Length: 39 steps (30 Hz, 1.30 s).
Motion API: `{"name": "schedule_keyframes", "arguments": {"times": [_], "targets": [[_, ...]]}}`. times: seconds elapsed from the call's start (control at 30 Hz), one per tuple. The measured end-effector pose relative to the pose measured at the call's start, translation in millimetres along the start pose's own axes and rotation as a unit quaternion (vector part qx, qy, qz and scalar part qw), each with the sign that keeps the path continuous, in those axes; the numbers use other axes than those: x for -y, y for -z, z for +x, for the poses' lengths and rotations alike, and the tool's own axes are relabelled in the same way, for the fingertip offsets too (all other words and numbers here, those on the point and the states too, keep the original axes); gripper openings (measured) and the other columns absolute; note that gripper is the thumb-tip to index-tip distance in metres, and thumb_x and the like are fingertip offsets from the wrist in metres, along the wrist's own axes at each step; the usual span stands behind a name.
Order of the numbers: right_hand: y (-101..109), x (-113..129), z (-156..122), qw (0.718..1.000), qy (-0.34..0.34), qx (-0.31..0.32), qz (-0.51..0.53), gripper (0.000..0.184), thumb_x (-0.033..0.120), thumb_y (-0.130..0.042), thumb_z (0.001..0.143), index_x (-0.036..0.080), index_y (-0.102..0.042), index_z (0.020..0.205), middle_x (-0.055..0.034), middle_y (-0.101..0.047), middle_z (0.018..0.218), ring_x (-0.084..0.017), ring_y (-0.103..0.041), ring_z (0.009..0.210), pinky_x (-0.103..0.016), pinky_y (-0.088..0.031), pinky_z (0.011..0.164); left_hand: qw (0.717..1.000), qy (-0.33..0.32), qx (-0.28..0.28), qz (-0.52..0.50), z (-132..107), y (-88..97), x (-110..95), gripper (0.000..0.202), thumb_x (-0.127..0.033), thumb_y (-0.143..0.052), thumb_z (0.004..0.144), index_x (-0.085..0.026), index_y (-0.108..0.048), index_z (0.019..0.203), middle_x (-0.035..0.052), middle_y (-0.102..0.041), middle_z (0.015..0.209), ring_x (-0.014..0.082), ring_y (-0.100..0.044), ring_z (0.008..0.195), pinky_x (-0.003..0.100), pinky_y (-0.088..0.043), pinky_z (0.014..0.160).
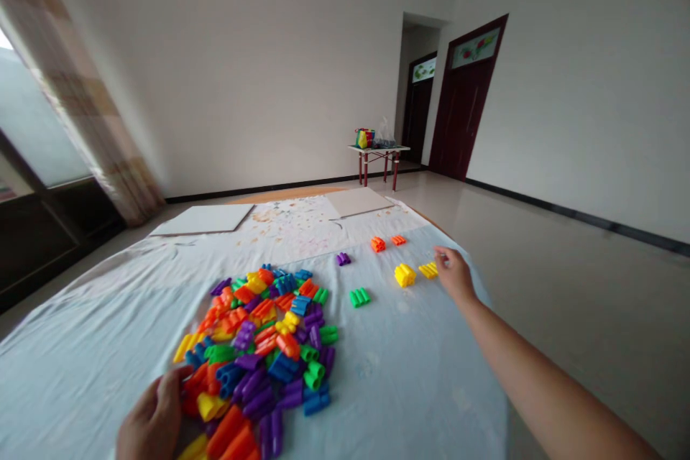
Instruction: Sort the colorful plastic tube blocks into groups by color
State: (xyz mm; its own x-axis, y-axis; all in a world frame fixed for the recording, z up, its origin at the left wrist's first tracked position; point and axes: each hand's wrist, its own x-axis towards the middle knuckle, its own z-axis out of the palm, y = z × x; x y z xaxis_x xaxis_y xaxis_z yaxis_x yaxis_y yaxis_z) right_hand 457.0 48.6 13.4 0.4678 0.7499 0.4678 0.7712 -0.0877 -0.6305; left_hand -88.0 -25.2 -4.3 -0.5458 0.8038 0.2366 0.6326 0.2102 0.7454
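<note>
A heap of plastic building pieces point(259, 345) in orange, purple, blue, green and yellow lies on the cloth; each looks like short tubes joined side by side. My left hand point(154, 413) rests against the heap's near left edge, fingers loosely curved beside orange pieces point(197, 388), some fingertips hidden. Off to the right, my right hand point(456, 273) is just beside a flat yellow piece point(428, 270), thumb and forefinger apart. Left of that piece stands a yellow cluster point(405, 275). Farther off lie an orange cluster point(378, 244), a small orange piece point(398, 240), a purple piece point(343, 259) and a green piece point(360, 297).
A pale blue cloth point(410, 374) covers the table. Two flat boards, a white one point(205, 218) and a beige one point(360, 203), lie at its far side. Beyond stands a small table point(380, 151) with bags, near a dark red door point(468, 100). A curtain point(108, 122) hangs left.
</note>
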Motion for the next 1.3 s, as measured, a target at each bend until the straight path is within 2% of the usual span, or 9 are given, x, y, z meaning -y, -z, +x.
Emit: {"name": "schedule_keyframes", "arguments": {"times": [0.1,0.27,0.4,0.5,0.6,0.8,0.97,1.03,1.3], "targets": [[-9,57,-35,0.989,0.096,0.011,0.116,0.032,0.031,-0.039,0.086,0.016,-0.06,0.105,-0.0134,-0.063,0.106,-0.021,-0.059,0.09,-0.033,-0.048,0.079,0.998,0.05,0.016,-0.027,-3,1.2,-1,0.039,-0.047,-0.04,0.075,-0.021,-0.068,0.082,0.0018,-0.069,0.07,0.021,-0.062,0.07,0.028,-0.048,0.06],[-29,150,-114,0.903,0.245,0.252,0.247,0.022,0.026,-0.045,0.086,0.02,-0.064,0.095,-0.0064,-0.066,0.092,-0.018,-0.06,0.085,-0.03,-0.05,0.073,0.998,0.043,0.019,-0.051,-6,-0.4,-2,0.04,-0.048,-0.039,0.076,-0.02,-0.067,0.084,0.0037,-0.069,0.077,0.0211,-0.062,0.076,0.028,-0.047,0.067],[-46,188,-152,0.867,0.283,0.331,0.242,0.023,0.025,-0.057,0.08,0.023,-0.063,0.102,-0.0054,-0.065,0.103,-0.022,-0.057,0.1,-0.037,-0.045,0.091,0.997,0.033,0.025,-0.061,-6,-2.1,1,0.041,-0.048,-0.039,0.077,-0.019,-0.066,0.083,0.0047,-0.069,0.078,0.0211,-0.061,0.078,0.028,-0.046,0.069],[-56,200,-165,0.857,0.301,0.362,0.207,0.044,0.03,-0.064,0.076,0.024,-0.056,0.118,-0.0067,-0.059,0.119,-0.024,-0.051,0.111,-0.038,-0.039,0.099,0.997,0.034,0.023,-0.067,-7,-1.9,0,0.041,-0.048,-0.039,0.077,-0.019,-0.066,0.084,0.0051,-0.069,0.079,0.0214,-0.061,0.078,0.028,-0.045,0.069],[-61,206,-172,0.849,0.317,0.391,0.16,0.053,0.032,-0.069,0.07,0.022,-0.056,0.12,-0.0074,-0.061,0.117,-0.026,-0.051,0.109,-0.039,-0.039,0.096,0.996,0.031,0.02,-0.075,-8,-1.5,-1,0.041,-0.048,-0.038,0.077,-0.019,-0.067,0.083,0.0055,-0.069,0.08,0.0217,-0.062,0.081,0.028,-0.045,0.071],[-54,199,-169,0.852,0.316,0.396,0.132,0.035,0.021,-0.061,0.074,0.025,-0.063,0.109,-0.0032,-0.066,0.098,-0.021,-0.056,0.095,-0.035,-0.04,0.087,0.995,0.024,0.025,-0.092,-10,-3.3,0,0.04,-0.048,-0.038,0.078,-0.019,-0.066,0.082,0.005,-0.07,0.082,0.0212,-0.061,0.081,0.028,-0.045,0.071],[-52,192,-160,0.897,0.304,0.294,0.126,0.037,0.017,-0.057,0.076,0.023,-0.061,0.113,-0.0063,-0.064,0.105,-0.023,-0.052,0.101,-0.038,-0.038,0.09,0.995,0.031,0.026,-0.095,-10,-3.1,-1,0.04,-0.048,-0.038,0.078,-0.019,-0.066,0.083,0.0053,-0.069,0.081,0.0213,-0.061,0.081,0.028,-0.045,0.071],[-53,196,-164,0.899,0.317,0.27,0.133,0.038,0.019,-0.06,0.076,0.023,-0.059,0.114,-0.0068,-0.062,0.109,-0.024,-0.049,0.104,-0.038,-0.037,0.091,0.995,0.032,0.028,-0.094,-10,-1.8,-3,0.04,-0.047,-0.038,0.078,-0.019,-0.066,0.083,0.0051,-0.069,0.082,0.0213,-0.061,0.082,0.028,-0.045,0.072],[-59,225,-187,0.876,0.351,0.331,-0.001,0.038,0.039,-0.069,0.071,0.021,-0.063,0.104,-0.0091,-0.059,0.101,-0.029,-0.048,0.1,-0.047,-0.038,0.086,0.995,0.053,0.04,-0.081,-9,3.8,-8,0.043,-0.049,-0.038,0.074,-0.019,-0.067,0.086,0.0052,-0.069,0.079,0.023,-0.061,0.078,0.03,-0.046,0.07]]}}
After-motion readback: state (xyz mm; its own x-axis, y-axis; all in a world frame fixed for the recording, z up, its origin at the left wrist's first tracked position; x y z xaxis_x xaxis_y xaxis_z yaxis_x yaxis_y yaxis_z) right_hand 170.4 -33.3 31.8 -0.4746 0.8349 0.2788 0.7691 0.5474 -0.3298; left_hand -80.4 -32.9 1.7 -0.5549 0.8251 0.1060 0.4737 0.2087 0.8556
